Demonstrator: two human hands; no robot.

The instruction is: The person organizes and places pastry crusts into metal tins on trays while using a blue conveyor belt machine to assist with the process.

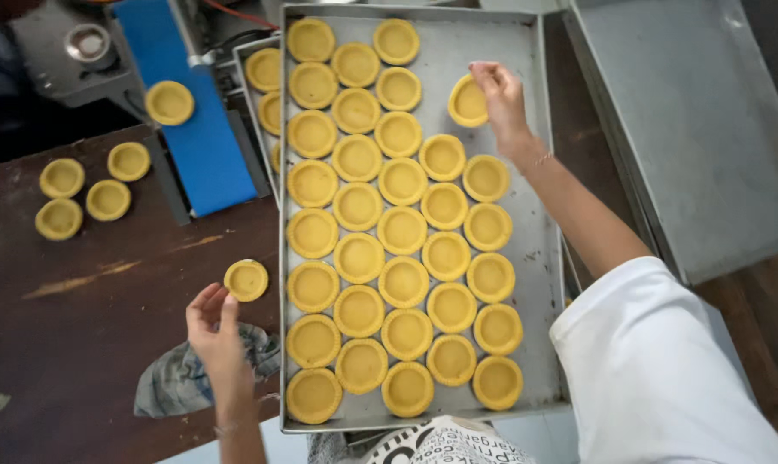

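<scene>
While rows of pastry shells fill the metal tray [535, 258], one tart shell [468, 101] is pinched at its rim by the right hand [501, 99] over the unfilled column. Another shell [246, 280] is gripped by the left hand [213, 322] over the dark surface [80, 326], kept ready.

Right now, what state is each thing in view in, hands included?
Left hand: holds one tart shell at its fingertips, above the dark table.
Right hand: pinches a shell over the tray's far end.
Baking tray: mostly filled with rows of unfilled shells; right column incomplete.
Second tray: empty, lying to the right.
Cloth: crumpled on the table.
Four loose shells: resting on the table.
</scene>
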